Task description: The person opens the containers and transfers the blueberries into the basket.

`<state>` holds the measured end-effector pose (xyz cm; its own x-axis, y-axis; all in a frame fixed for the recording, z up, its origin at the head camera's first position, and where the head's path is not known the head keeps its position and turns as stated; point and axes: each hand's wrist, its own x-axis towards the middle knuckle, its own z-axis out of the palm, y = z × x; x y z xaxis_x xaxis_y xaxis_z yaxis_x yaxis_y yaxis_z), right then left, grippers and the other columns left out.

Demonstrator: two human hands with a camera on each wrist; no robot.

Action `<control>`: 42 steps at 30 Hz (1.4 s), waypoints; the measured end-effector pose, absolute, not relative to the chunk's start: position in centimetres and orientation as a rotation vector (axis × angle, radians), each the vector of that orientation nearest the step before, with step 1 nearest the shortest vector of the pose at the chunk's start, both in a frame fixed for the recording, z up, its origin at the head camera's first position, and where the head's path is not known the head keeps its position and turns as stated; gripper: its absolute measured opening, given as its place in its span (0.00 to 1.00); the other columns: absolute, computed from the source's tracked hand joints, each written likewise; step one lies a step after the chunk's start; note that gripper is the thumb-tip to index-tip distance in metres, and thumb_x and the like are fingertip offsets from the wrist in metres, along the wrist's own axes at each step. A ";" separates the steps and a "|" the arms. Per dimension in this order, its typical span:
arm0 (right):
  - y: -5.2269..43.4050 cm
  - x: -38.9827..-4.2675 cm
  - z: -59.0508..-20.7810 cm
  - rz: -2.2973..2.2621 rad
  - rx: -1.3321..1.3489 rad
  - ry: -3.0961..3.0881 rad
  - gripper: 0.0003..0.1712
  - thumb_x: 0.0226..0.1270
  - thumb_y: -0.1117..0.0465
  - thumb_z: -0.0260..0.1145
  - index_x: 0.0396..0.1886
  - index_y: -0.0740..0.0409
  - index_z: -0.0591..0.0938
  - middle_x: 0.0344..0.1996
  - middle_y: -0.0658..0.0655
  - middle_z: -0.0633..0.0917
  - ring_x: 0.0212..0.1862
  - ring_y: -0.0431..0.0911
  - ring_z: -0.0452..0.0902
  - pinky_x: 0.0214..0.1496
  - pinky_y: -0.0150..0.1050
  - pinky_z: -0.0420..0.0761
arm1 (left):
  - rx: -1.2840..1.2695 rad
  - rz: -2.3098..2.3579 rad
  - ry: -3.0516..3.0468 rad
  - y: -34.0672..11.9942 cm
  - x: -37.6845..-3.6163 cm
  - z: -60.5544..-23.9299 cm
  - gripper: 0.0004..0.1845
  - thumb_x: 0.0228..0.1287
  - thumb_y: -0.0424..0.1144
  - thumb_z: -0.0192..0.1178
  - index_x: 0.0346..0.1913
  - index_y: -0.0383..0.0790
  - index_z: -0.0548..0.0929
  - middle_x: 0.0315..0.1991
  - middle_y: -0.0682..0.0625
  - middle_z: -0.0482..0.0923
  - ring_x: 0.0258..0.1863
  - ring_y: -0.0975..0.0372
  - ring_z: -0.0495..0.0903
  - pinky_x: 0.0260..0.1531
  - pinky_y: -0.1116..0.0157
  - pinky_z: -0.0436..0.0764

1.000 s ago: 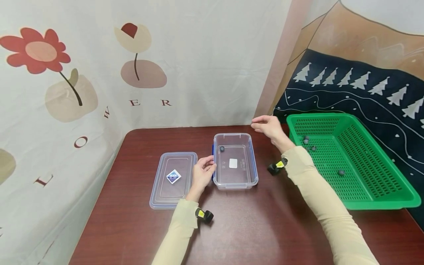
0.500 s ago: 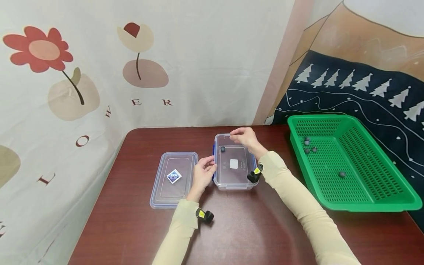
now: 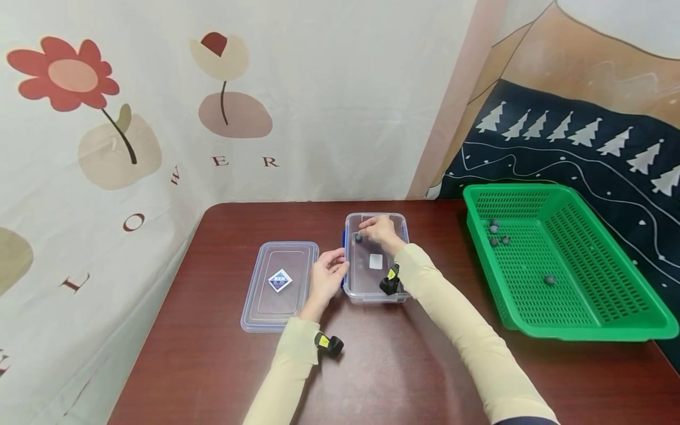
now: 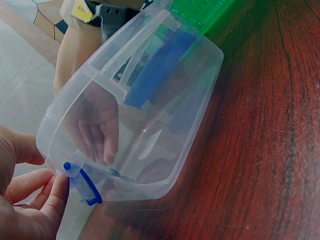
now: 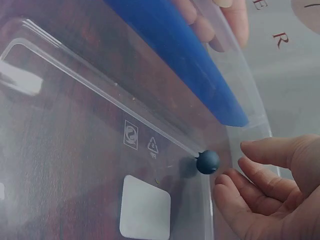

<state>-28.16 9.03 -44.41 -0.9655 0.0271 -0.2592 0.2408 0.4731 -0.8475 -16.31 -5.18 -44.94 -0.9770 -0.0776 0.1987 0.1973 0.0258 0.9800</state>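
Observation:
A clear plastic food container [image 3: 366, 289] with blue clips stands uncovered on the table. My left hand [image 3: 325, 274] holds its left rim; in the left wrist view the thumb and fingertips meet the wall beside a blue clip [image 4: 87, 187]. My right hand [image 3: 381, 231] reaches down inside near the far left corner. In the right wrist view its fingers are loosely bent, thumb apart from them, with nothing visible between. A dark blueberry [image 5: 207, 162] lies just beyond those fingertips, by the container's wall. A white square label [image 5: 145, 207] shows on the floor.
A clear lid [image 3: 278, 307] with a diamond sticker lies left of the container. At the right stands a green perforated basket [image 3: 616, 330] holding several blueberries [image 3: 549, 280]. A printed cloth [image 3: 340, 106] hangs behind the red-brown table [image 3: 212, 354].
My right hand has moved left from beside the basket, over the container's far rim and down into it. The left hand has stayed at the left rim.

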 end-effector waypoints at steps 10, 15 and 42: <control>8.4 -28.7 -45.5 -1.338 0.255 2.575 0.12 0.51 0.66 0.72 0.38 0.61 0.87 0.36 0.59 0.86 0.28 0.44 0.80 0.50 0.43 0.77 | -0.131 -2.060 -2.089 -5.2 -16.3 -45.0 0.16 0.52 0.15 0.55 0.46 0.11 0.74 0.40 0.24 0.72 0.42 0.37 0.75 0.44 0.68 0.82; 8.0 -28.9 -46.1 -1.328 0.197 2.614 0.11 0.45 0.71 0.72 0.34 0.65 0.87 0.34 0.61 0.86 0.21 0.39 0.75 0.26 0.30 0.80 | -0.144 -2.068 -2.071 -5.1 -16.3 -44.9 0.15 0.52 0.15 0.55 0.45 0.11 0.74 0.40 0.24 0.72 0.42 0.36 0.75 0.44 0.67 0.82; 12.6 -28.8 -40.0 -1.603 0.146 2.441 0.15 0.56 0.69 0.68 0.43 0.69 0.81 0.47 0.67 0.81 0.47 0.60 0.80 0.54 0.47 0.79 | -0.146 -2.036 -2.089 -5.1 -16.5 -45.2 0.15 0.52 0.15 0.56 0.45 0.11 0.74 0.39 0.24 0.72 0.41 0.37 0.75 0.45 0.58 0.82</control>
<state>-28.76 12.63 -40.01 -0.9714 -0.0364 -0.2347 0.2009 0.4012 -0.8937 -16.45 -5.14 -45.22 -0.9708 -0.0818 0.2254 0.2233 0.0352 0.9741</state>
